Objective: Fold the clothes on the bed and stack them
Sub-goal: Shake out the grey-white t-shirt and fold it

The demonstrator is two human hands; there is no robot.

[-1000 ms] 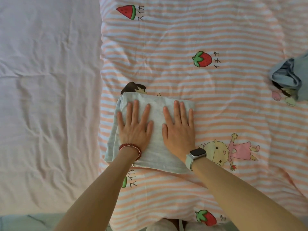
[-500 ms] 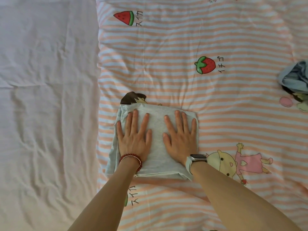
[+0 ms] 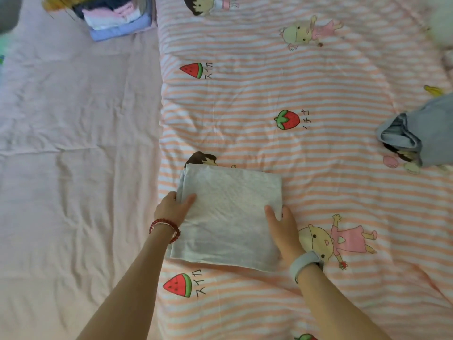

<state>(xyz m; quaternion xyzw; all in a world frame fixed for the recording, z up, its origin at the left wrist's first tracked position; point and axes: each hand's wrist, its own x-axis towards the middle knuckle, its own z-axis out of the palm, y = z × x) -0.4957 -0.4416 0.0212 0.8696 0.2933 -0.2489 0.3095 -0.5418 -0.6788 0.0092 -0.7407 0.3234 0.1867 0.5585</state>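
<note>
A folded light grey garment (image 3: pixel 228 217) lies flat on the striped quilt (image 3: pixel 294 82) in front of me. My left hand (image 3: pixel 172 207) grips its left edge, thumb on top and fingers tucked under the fabric. My right hand (image 3: pixel 282 229) grips its right edge the same way, thumb on top. A stack of folded clothes (image 3: pixel 117 18) in blue, pink, white and dark colours sits at the far left on the pink sheet (image 3: pixel 73 143). An unfolded blue-grey garment (image 3: pixel 421 133) lies crumpled at the right edge.
The quilt carries cartoon and fruit prints and ends along a line left of centre, where the wrinkled pink sheet begins. A blurred white object (image 3: pixel 441 18) sits at the top right corner. A grey shape (image 3: pixel 7 13) shows at the top left.
Both hands have moved from pressing flat on top of the grey garment to gripping its left and right edges. The view has tilted up, and the stack now shows.
</note>
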